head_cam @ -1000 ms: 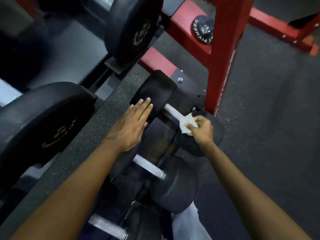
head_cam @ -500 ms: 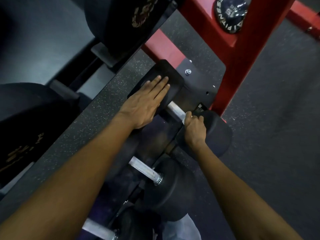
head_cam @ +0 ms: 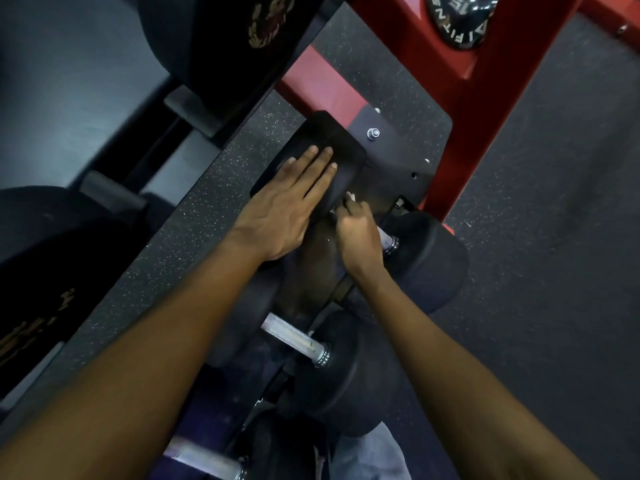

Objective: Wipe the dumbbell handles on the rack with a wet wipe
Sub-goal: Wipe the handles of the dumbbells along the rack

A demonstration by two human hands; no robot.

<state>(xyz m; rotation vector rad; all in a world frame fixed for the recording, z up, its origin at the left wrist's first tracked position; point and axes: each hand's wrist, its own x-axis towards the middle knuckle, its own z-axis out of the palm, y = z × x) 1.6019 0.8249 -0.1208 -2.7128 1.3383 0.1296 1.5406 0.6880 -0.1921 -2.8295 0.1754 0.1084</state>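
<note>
A black dumbbell (head_cam: pixel 429 265) lies at the far end of the low rack, next to the red post. My left hand (head_cam: pixel 291 202) lies flat with straight fingers on its far head (head_cam: pixel 339 140). Around its metal handle (head_cam: pixel 388 241) curls my right hand (head_cam: pixel 358 233), gripping it with the white wet wipe (head_cam: pixel 350 197); only a corner of the wipe shows above my fingers. Most of the handle is hidden under my hand. A second dumbbell (head_cam: pixel 329 372) with a bare silver handle (head_cam: pixel 294 336) lies nearer to me, and a third handle (head_cam: pixel 204 459) shows at the bottom edge.
A red steel frame post (head_cam: pixel 485 98) rises right behind the far dumbbell. Large black dumbbells (head_cam: pixel 52 271) sit on the upper shelf at left. Speckled rubber floor (head_cam: pixel 554 237) spreads to the right. A round weight marked 15 (head_cam: pixel 460 19) sits at the top.
My right hand closed around the handle with the wipe and slid along it toward the far head. The camera moved closer. My left hand stayed flat on the far head.
</note>
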